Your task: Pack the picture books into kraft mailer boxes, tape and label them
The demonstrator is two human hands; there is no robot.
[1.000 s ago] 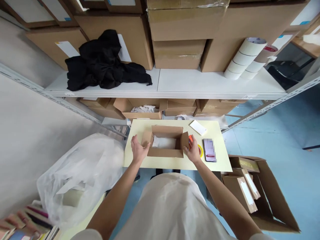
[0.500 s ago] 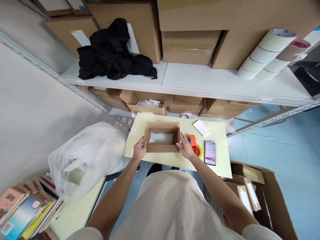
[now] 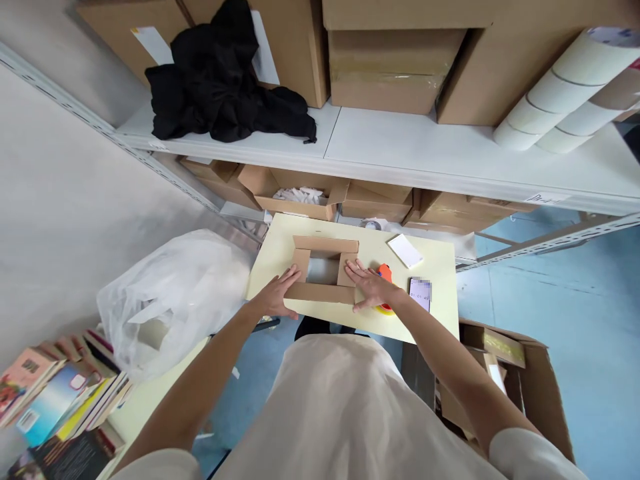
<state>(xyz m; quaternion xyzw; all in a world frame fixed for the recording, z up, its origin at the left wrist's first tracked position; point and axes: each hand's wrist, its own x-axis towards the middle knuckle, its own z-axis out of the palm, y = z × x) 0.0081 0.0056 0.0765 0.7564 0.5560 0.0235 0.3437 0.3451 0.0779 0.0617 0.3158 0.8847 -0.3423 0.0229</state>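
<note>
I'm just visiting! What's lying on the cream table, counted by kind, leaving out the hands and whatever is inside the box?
Open cardboard box: 1
Orange tape dispenser: 1
Phone: 1
White flat block: 1
Total: 4

the end flaps [image 3: 301, 259] of the carton [image 3: 321, 293] now lie folded inward, narrowing its opening; the left hand [image 3: 277, 294] has loosened its pinch and spread, and the right hand [image 3: 373, 285] has moved onto the right flap [image 3: 344, 277].
</note>
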